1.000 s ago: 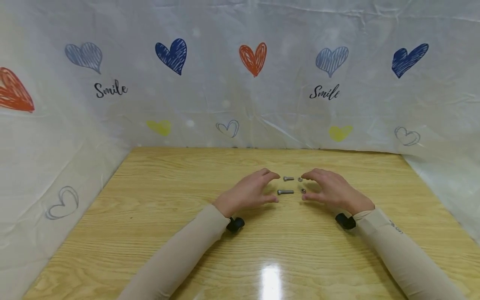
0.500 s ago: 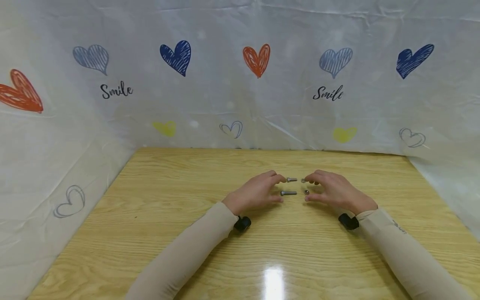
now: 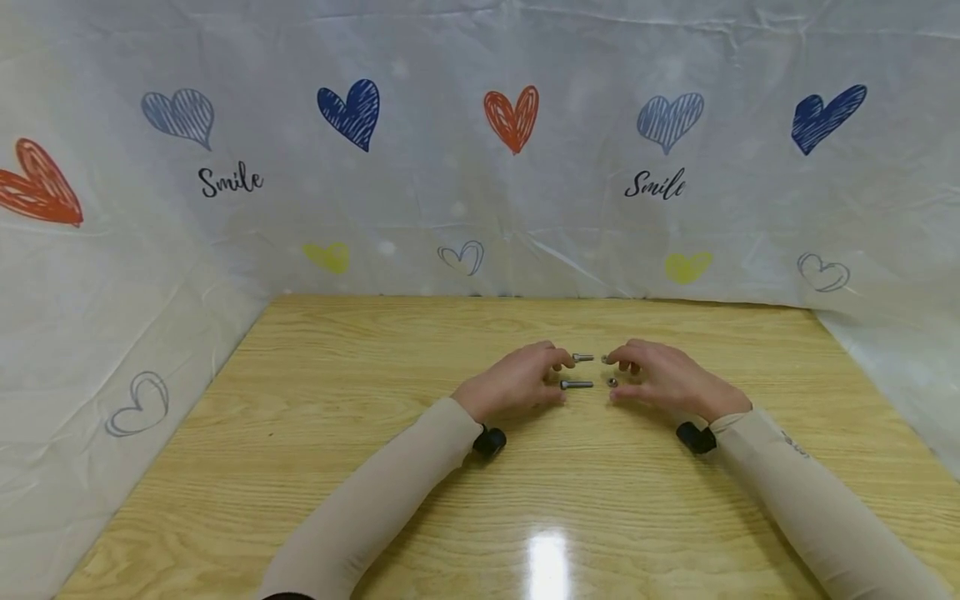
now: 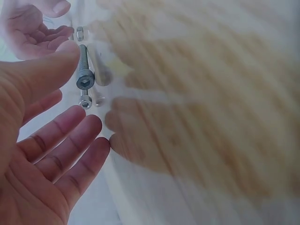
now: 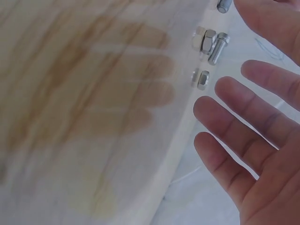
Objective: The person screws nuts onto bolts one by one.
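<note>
Two steel socket-head bolts lie side by side on the wooden table: a longer bolt (image 3: pixel 577 384) nearer the person and a shorter bolt (image 3: pixel 584 357) beyond it. To their right sit two hex nuts, the near nut (image 3: pixel 612 382) and the far nut (image 3: pixel 604 359). My left hand (image 3: pixel 513 382) is beside the bolt heads, thumb and fingers spread apart, holding nothing. Beside the nuts is my right hand (image 3: pixel 666 377), also with thumb and fingers apart. In the right wrist view its fingers (image 5: pixel 234 122) are relaxed, with no nut held. Whether fingertips touch the hardware is hard to tell.
The glossy wood-grain table (image 3: pixel 360 350) reaches back to a white cloth (image 3: pixel 420 192) printed with hearts and "Smile". More of this cloth hangs at both sides. A black wrist camera (image 3: pixel 490 442) shows below the left hand, another camera (image 3: pixel 696 437) below the right.
My left hand has come slightly right, closer to the bolt heads. My right hand keeps about the same place beside the nuts. The head view has shifted a little; bolts and nuts lie unmoved.
</note>
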Available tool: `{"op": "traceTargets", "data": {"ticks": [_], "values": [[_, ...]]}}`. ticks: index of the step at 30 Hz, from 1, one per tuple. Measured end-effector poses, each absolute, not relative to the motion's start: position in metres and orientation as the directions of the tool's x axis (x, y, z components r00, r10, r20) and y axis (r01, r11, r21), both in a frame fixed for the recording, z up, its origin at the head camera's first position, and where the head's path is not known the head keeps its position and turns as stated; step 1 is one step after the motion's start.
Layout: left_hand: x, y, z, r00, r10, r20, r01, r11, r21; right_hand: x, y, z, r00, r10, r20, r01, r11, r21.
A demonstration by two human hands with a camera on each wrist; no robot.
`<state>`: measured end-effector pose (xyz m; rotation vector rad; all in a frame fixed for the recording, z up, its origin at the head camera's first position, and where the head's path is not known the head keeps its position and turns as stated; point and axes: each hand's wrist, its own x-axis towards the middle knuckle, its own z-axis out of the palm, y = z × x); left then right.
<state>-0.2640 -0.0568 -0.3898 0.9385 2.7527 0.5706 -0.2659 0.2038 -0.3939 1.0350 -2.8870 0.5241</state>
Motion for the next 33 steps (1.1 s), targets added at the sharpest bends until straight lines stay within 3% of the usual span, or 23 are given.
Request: {"op": "traceTargets", "data": {"ticks": [15,33], "values": [[-0.27,-0.043,-0.392,-0.755,0.654,-0.05,0.605,0.724,0.332,-0.276,0.206,-0.396,-0.754,-0.65,0.097,-0.62,0.656,-0.431],[-0.271,-0.038,-0.39,-0.739,0.671,-0.057,0.627,0.716,0.307,-0.28,0.204,-0.4,-0.736,-0.673,0.07,-0.636,0.653,-0.41]]}}
